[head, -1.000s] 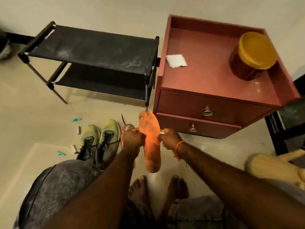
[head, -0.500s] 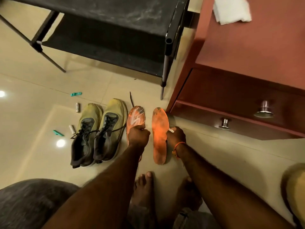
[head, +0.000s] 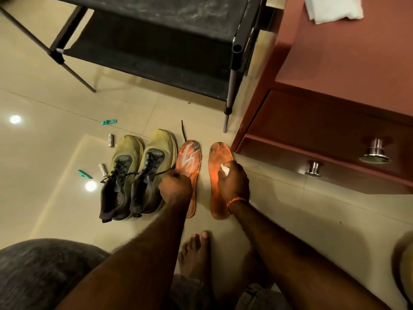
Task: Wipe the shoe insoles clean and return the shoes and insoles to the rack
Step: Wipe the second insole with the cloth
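Two orange insoles lie side by side on the floor: the left insole with white marks and the right insole with a dark smudge at its toe. My left hand is curled over the left insole's middle and grips its edge. My right hand pinches a small white wipe and presses it on the right insole. A pair of olive shoes stands just left of the insoles. The black two-shelf rack stands behind them with nothing on it.
A red-brown drawer cabinet stands right of the insoles, with a white cloth on top. Small green clips and small white cylinders lie on the tiles left of the shoes. My bare foot is below the insoles.
Both insoles went from being held up in the air to lying flat on the floor. My right hand has moved onto the right insole with the wipe. The camera tilted down and closer.
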